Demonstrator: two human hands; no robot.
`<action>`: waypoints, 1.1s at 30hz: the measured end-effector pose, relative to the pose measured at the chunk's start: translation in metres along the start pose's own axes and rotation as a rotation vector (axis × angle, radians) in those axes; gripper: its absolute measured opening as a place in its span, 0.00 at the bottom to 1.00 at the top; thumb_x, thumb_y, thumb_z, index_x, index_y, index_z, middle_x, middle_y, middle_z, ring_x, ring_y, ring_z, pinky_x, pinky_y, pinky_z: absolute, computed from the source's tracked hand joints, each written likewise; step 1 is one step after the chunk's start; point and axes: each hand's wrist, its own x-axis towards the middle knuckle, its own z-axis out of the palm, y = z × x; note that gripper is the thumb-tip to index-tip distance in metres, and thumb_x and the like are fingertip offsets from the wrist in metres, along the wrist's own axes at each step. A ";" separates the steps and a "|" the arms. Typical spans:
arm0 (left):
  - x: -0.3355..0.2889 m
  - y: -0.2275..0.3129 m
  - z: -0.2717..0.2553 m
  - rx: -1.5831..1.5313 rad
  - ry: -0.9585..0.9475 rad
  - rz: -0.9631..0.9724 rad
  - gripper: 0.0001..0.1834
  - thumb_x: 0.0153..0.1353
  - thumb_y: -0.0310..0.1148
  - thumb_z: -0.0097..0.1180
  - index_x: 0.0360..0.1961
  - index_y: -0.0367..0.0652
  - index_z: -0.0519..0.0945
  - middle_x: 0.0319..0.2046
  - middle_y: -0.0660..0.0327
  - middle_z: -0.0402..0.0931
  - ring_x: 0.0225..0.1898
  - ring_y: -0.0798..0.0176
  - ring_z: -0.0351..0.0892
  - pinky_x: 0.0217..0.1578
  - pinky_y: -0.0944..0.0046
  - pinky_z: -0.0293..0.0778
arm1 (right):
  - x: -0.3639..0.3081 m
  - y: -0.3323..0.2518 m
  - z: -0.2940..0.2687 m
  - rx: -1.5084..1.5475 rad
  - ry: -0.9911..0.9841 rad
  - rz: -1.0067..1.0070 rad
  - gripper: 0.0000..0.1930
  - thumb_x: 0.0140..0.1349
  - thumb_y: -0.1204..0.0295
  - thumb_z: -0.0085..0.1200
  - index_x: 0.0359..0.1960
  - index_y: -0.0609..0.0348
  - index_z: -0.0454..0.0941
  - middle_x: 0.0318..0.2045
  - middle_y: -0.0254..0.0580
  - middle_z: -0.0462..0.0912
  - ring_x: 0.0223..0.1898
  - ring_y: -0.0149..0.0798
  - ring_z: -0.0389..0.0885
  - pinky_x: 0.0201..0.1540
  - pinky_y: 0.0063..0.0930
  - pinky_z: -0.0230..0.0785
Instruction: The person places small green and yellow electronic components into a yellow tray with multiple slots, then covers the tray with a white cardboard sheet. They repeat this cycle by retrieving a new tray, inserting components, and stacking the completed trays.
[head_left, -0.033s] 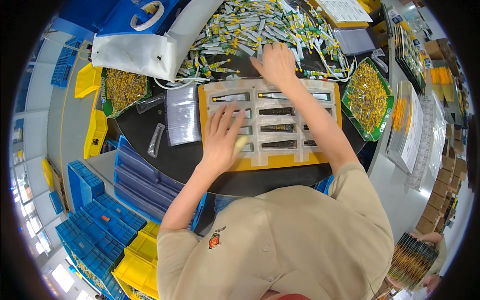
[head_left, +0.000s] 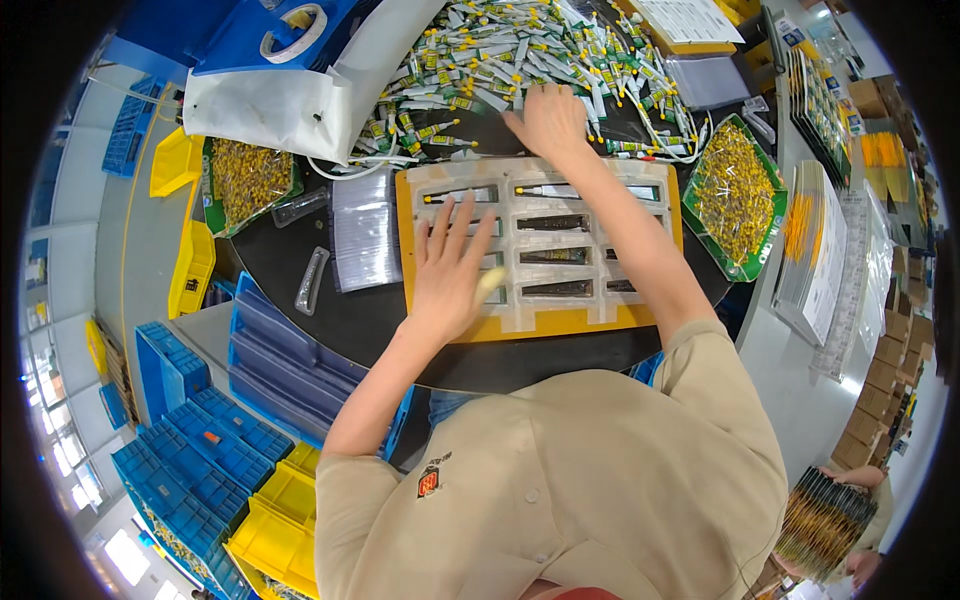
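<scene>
My left hand (head_left: pixel 450 275) lies over the left column of a yellow-edged tray (head_left: pixel 500 325), fingers spread and holding nothing. A pale yellow cover sits on its thumb (head_left: pixel 490 283). In the tray's slots are several small tubes: one yellow-tipped tube (head_left: pixel 550 191) lies in the top row, and dark slots or tubes (head_left: pixel 555 256) show below. My right hand (head_left: pixel 555 122) reaches past the tray to the near edge of a heap of white-and-green tubes with yellow caps (head_left: pixel 500 65). Its thumb sticks out left; the other fingers bend down, their tips hidden, so any grip is unclear.
Green-edged boxes of small yellow pieces stand left (head_left: pixel 250 175) and right (head_left: pixel 735 200). Beside the tray lies a stack of clear plastic blisters (head_left: pixel 365 230). A white cable (head_left: pixel 650 125) crosses the heap's right side. Blue crates (head_left: pixel 200 450) stand lower left. Another person's hand (head_left: pixel 855 475) holds packed cards.
My left hand's fingers have spread wider and shifted slightly upward over the tray. My right hand has moved only a little, staying at the heap's edge.
</scene>
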 end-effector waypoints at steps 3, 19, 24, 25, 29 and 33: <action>0.012 0.004 0.007 0.081 -0.244 -0.030 0.41 0.59 0.52 0.53 0.68 0.40 0.59 0.72 0.50 0.47 0.73 0.48 0.42 0.69 0.41 0.34 | 0.014 0.016 0.007 0.148 0.044 0.022 0.15 0.55 0.60 0.60 0.29 0.62 0.78 0.29 0.51 0.81 0.36 0.51 0.80 0.36 0.44 0.72; 0.038 0.024 0.010 -0.087 -0.073 0.104 0.34 0.54 0.37 0.60 0.62 0.43 0.66 0.61 0.54 0.64 0.64 0.48 0.60 0.63 0.41 0.53 | -0.066 0.050 -0.027 0.564 -0.080 -0.328 0.05 0.49 0.70 0.63 0.27 0.54 0.80 0.29 0.37 0.77 0.39 0.45 0.74 0.42 0.38 0.68; 0.129 -0.081 0.016 0.164 0.096 -0.194 0.18 0.56 0.30 0.58 0.50 0.42 0.77 0.46 0.54 0.70 0.50 0.46 0.68 0.47 0.51 0.69 | 0.010 0.046 0.013 0.144 0.086 -0.253 0.09 0.54 0.70 0.60 0.35 0.57 0.79 0.30 0.43 0.78 0.41 0.48 0.76 0.42 0.39 0.68; 0.138 -0.095 0.020 0.213 0.014 -0.231 0.15 0.58 0.31 0.59 0.46 0.41 0.78 0.43 0.52 0.72 0.47 0.47 0.71 0.45 0.52 0.70 | 0.014 0.048 0.011 0.084 -0.032 -0.234 0.09 0.55 0.69 0.60 0.36 0.58 0.79 0.30 0.44 0.78 0.40 0.48 0.76 0.43 0.40 0.68; 0.155 -0.109 0.017 0.039 0.016 -0.086 0.09 0.58 0.31 0.60 0.39 0.40 0.78 0.33 0.53 0.74 0.35 0.52 0.76 0.38 0.55 0.72 | -0.028 0.060 -0.029 0.507 -0.035 -0.312 0.09 0.60 0.69 0.56 0.40 0.59 0.79 0.35 0.45 0.81 0.39 0.48 0.77 0.43 0.40 0.69; 0.124 -0.061 -0.005 -0.348 0.398 -0.109 0.08 0.59 0.27 0.59 0.39 0.40 0.77 0.33 0.55 0.76 0.28 0.57 0.77 0.31 0.63 0.74 | -0.118 0.065 -0.078 0.885 -0.346 -0.170 0.09 0.59 0.66 0.58 0.38 0.55 0.80 0.37 0.43 0.82 0.40 0.48 0.78 0.45 0.38 0.69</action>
